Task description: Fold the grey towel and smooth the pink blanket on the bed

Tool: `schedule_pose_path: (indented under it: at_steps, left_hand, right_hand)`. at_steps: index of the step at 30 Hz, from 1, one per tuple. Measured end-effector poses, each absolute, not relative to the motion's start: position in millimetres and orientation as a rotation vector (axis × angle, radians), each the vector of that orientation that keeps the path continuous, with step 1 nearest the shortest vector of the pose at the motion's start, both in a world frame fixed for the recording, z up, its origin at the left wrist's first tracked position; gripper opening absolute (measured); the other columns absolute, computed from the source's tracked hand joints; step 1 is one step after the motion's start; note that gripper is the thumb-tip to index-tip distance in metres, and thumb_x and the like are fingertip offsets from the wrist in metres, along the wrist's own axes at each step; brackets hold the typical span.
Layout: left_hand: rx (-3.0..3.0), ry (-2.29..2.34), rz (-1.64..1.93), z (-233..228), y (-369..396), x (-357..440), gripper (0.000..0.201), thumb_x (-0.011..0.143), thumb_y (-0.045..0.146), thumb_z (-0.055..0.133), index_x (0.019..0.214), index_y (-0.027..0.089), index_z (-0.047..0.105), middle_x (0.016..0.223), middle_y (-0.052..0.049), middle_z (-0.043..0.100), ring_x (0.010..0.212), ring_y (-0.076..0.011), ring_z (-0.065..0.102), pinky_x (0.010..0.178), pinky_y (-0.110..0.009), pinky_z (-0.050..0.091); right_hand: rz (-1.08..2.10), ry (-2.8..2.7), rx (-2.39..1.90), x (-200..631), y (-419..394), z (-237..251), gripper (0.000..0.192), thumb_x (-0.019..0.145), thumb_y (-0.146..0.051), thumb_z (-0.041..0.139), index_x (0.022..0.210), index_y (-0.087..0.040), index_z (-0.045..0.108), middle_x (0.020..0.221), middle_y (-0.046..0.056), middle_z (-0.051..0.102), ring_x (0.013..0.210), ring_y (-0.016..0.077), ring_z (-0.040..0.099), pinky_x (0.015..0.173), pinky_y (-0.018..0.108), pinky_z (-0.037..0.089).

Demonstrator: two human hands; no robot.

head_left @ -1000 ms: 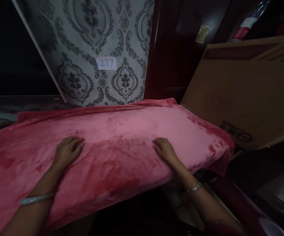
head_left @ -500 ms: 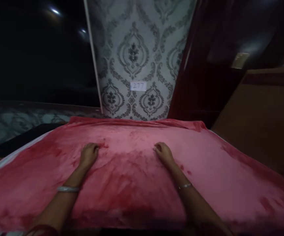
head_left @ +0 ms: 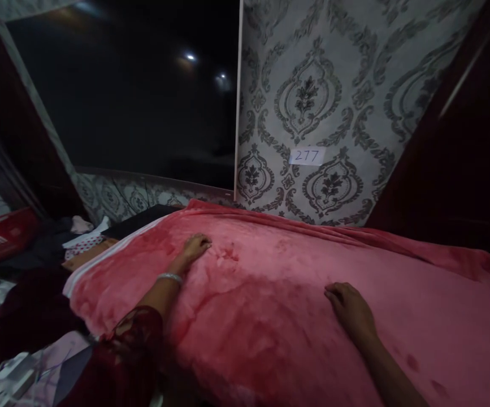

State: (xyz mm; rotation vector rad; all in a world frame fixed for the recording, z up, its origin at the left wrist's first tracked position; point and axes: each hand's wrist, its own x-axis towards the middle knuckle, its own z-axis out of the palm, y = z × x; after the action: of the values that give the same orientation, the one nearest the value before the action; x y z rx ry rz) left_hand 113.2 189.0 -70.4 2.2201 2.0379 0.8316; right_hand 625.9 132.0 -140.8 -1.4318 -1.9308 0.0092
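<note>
On the pink blanket [head_left: 295, 316] both hands lie flat, holding nothing — left hand [head_left: 196, 247] outstretched, right hand [head_left: 350, 311] nearer.

Pink plush blanket [head_left: 295, 316]; grey damask-patterned wallpaper [head_left: 333, 85]; dark red sleeve [head_left: 121, 362].

The scene is viewed from a single head-worn camera, angled forward and down. A pink blanket [head_left: 295, 305] is seen close below, backed by a patterned wall [head_left: 333, 85].

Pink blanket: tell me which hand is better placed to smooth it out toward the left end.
Left, probably. The left hand lies flat on the pink blanket, stretched toward its far left part, close to the left end. The right hand rests nearer the middle, further from that end.
</note>
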Motion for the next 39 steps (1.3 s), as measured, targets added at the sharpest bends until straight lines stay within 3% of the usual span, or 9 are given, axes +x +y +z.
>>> schedule_pose_path:
  at_steps: [10, 17, 21, 27, 34, 39]
  left_hand:
    - [2.222, 1.925, 1.038, -85, 193, 117, 0.014, 0.081, 0.016, 0.052, 0.073, 0.02, 0.063, 0.089, -0.008, 0.067, 0.091, -0.022, 0.059, 0.091, -0.038, 0.046]
    - [2.172, 1.88, 1.279, -71, 182, 122, 0.017, 0.089, 0.021, 0.042, 0.08, 0.021, 0.056, 0.085, -0.007, 0.066, 0.083, -0.0202, 0.06, 0.081, -0.034, 0.048]
    - [2.171, 1.92, 1.362, -63, 175, 125, 0.018, 0.091, 0.024, 0.039, 0.082, 0.021, 0.055, 0.089, -0.009, 0.066, 0.089, -0.0232, 0.059, 0.085, -0.037, 0.046]
    - [2.262, 1.99, 1.268, -56, 170, 132, 0.018, 0.09, 0.02, 0.039, 0.082, 0.021, 0.055, 0.088, -0.011, 0.065, 0.089, -0.025, 0.059, 0.084, -0.038, 0.045]
    - [2.338, 2.074, 1.176, -57, 160, 138, 0.024, 0.095, 0.02, 0.037, 0.085, 0.021, 0.059, 0.088, -0.01, 0.066, 0.088, -0.0234, 0.059, 0.084, -0.037, 0.045]
    - [2.398, 2.095, 1.082, -60, 156, 139, 0.026, 0.099, 0.031, 0.042, 0.082, 0.021, 0.06, 0.084, -0.009, 0.067, 0.085, -0.0219, 0.061, 0.08, -0.035, 0.046]
  right_hand:
    - [-0.33, -1.982, -1.588, 620, 127, -130, 0.033, 0.093, -0.031, 0.041, 0.079, -0.02, 0.069, 0.086, 0.013, 0.07, 0.081, 0.0265, 0.06, 0.071, 0.038, 0.043]
    - [-0.242, -1.784, -1.524, 617, 119, -122, 0.032, 0.092, -0.04, 0.038, 0.079, -0.021, 0.06, 0.079, 0.013, 0.066, 0.075, 0.0271, 0.059, 0.073, 0.04, 0.045]
    - [-0.257, -1.665, -1.495, 616, 112, -115, 0.031, 0.092, -0.043, 0.037, 0.083, -0.021, 0.057, 0.083, 0.013, 0.065, 0.08, 0.0277, 0.059, 0.075, 0.04, 0.045]
    - [-0.155, -1.687, -1.505, 615, 110, -110, 0.03, 0.09, -0.043, 0.038, 0.086, -0.021, 0.058, 0.086, 0.014, 0.065, 0.082, 0.0282, 0.06, 0.075, 0.04, 0.047]
    - [-0.323, -1.606, -1.555, 624, 103, -112, 0.041, 0.093, -0.044, 0.032, 0.097, -0.021, 0.066, 0.091, 0.014, 0.067, 0.088, 0.0326, 0.061, 0.073, 0.043, 0.047]
    - [-0.262, -1.745, -1.518, 640, 115, -132, 0.035, 0.087, -0.045, 0.037, 0.083, -0.027, 0.066, 0.085, 0.012, 0.069, 0.078, 0.0318, 0.063, 0.067, 0.044, 0.047]
